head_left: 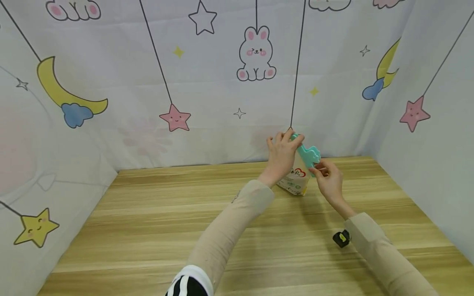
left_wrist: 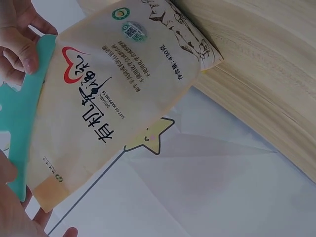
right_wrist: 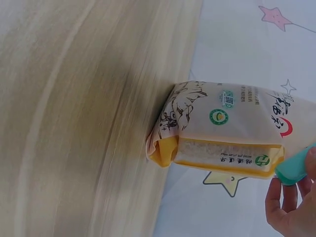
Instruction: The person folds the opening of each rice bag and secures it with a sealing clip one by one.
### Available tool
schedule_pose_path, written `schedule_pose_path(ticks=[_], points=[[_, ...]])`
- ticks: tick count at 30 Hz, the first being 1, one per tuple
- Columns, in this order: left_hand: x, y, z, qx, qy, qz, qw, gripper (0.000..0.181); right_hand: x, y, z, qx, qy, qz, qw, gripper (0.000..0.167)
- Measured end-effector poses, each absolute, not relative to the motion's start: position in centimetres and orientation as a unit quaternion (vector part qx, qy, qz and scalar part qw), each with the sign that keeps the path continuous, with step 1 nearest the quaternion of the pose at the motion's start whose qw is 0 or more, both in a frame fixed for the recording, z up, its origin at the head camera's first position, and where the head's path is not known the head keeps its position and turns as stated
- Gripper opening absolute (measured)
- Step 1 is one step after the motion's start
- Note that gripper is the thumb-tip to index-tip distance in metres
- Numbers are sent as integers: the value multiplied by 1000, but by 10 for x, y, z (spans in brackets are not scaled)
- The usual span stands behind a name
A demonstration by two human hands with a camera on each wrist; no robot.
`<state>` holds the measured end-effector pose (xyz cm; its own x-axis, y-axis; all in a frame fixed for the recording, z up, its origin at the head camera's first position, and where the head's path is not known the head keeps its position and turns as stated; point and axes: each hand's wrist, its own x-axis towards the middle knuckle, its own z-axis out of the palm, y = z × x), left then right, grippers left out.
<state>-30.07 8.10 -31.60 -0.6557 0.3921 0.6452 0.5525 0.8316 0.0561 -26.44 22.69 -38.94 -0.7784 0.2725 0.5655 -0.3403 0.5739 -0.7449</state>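
Note:
A cream printed food bag (head_left: 292,183) with red and black lettering stands near the table's back edge. Pale contents show through its yellow-edged side window in the right wrist view. Across its top lies a teal bag clip (head_left: 308,156) with a scalloped outer edge. My left hand (head_left: 282,154) grips the upper left end of the clip, its fingers bent over the bag top. At the lower right end, my right hand (head_left: 329,179) pinches the clip between thumb and fingers. Whether the clip is fully fastened is hard to see.
The wood-grain table (head_left: 166,230) reaches back to a white curtain (head_left: 218,135) printed with stars, moons and rabbits, which also closes off both sides. A small black device (head_left: 341,238) sits by the right cuff.

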Motion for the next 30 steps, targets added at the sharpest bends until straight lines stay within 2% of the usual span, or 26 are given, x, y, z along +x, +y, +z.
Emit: schedule_pose_path(ticks=[8, 18, 30], points=[[-299, 78, -316, -256, -904, -136, 313, 33, -262, 227, -388, 43, -832, 444, 329, 17], [-298, 69, -317, -251, -907, -153, 302, 43, -260, 228, -387, 58, -843, 440, 303, 24], [-295, 59, -330, -257, -878, -208, 346, 39, -255, 232, -393, 76, -859, 416, 289, 27]])
